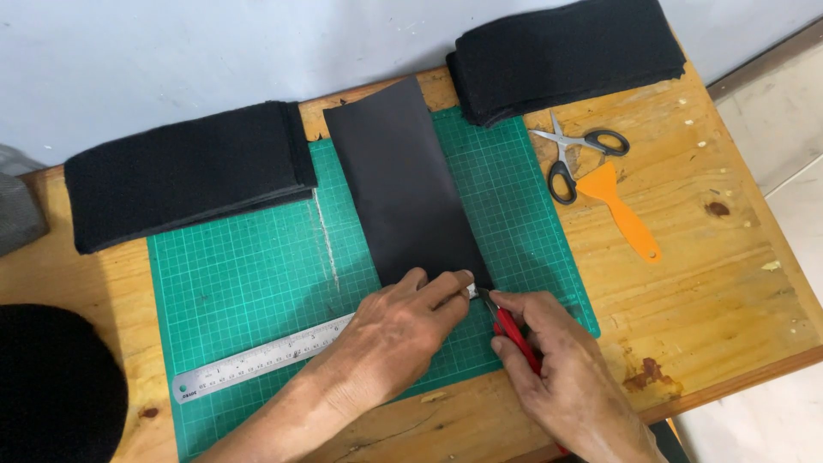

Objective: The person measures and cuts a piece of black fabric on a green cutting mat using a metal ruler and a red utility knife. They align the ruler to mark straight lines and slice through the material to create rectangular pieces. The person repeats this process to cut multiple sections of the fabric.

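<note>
At the far left a round black fabric shape (53,386) sits at the table's near corner, only partly in view. Above it a thick stack of folded black felt-like strips (189,171) lies half on the worn wooden table (729,283) and half on the green gridded cutting mat (249,274), close enough to draw from.

A flat steel ruler (257,358) runs across the mat toward the middle, its right end hidden under the left hand (396,330). That hand lies palm down, fingers together and stretched forward, pressing ruler and material flat so neither can slip. Its fingertips rest on the near end of a long dark grey sheet of thin leather-like material (403,184), which lies lengthwise on the mat, its far end reaching past the mat's top edge.

Just beside it, the right hand (561,373) is closed around a red-handled utility knife (507,324), whose tip meets the sheet's near right corner by the ruler's edge, so the mat takes the blade.

A second black felt stack (566,56) lies at the upper right. Black-handled scissors (576,154) and an orange plastic scraper (621,214) lie on bare wood beside the mat, out of the way.
</note>
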